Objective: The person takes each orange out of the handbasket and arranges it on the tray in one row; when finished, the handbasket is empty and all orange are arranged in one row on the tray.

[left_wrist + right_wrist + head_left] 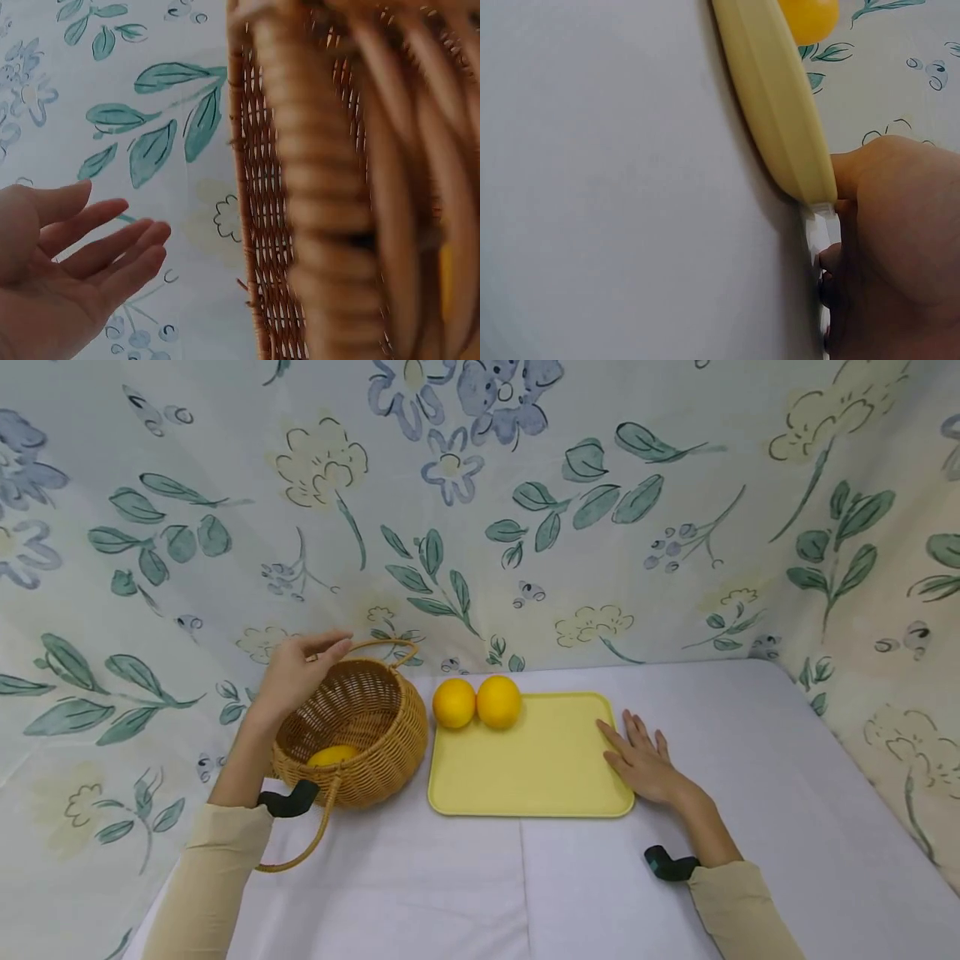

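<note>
My left hand (296, 672) hovers over the back left rim of a round wicker basket (390, 760), holding nothing. Its fingers look loosely bent and apart from the wicker in the left wrist view (82, 262). Inside the basket lies a yellow fruit (333, 755), only partly visible. A pale yellow tray (525, 768) sits right of the basket, with two orange-yellow round fruits, one (453, 702) beside the other (498, 702), at its back left corner. At the tray's right edge rests my right hand (648, 768), fingers spread, thumb side touching the rim.
A white cloth (465, 885) covers the table. Behind it hangs a floral curtain (480, 568), which also runs along the right side. One basket handle (311, 843) leans out toward the front, the other (401, 647) stands at the back.
</note>
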Motion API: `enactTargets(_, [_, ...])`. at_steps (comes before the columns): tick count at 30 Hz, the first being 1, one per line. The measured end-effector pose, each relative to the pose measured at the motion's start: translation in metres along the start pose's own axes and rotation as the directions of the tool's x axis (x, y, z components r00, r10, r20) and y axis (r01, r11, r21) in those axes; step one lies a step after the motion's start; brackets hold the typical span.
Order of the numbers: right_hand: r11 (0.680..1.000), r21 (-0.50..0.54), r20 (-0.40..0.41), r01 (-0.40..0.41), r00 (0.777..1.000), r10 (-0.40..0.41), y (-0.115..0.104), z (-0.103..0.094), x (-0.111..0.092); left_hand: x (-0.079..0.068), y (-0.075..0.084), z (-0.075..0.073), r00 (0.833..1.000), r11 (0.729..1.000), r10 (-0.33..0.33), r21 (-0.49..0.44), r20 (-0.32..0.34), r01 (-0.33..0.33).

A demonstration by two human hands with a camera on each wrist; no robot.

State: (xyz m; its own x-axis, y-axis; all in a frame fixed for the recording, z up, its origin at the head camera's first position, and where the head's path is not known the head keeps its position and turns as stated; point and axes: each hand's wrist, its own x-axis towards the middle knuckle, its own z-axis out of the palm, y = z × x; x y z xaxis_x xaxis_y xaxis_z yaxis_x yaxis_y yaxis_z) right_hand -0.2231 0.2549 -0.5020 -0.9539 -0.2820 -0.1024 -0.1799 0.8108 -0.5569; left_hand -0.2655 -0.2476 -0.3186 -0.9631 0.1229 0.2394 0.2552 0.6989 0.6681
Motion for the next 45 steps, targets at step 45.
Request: enactTargets(45, [1.000,0.024,-0.023,-0.002,1.000,0.003,-0.001,0.000,-0.003,0.064,-0.064,0.012,0.347,0.945,-0.287,0.205,0.893,0.254])
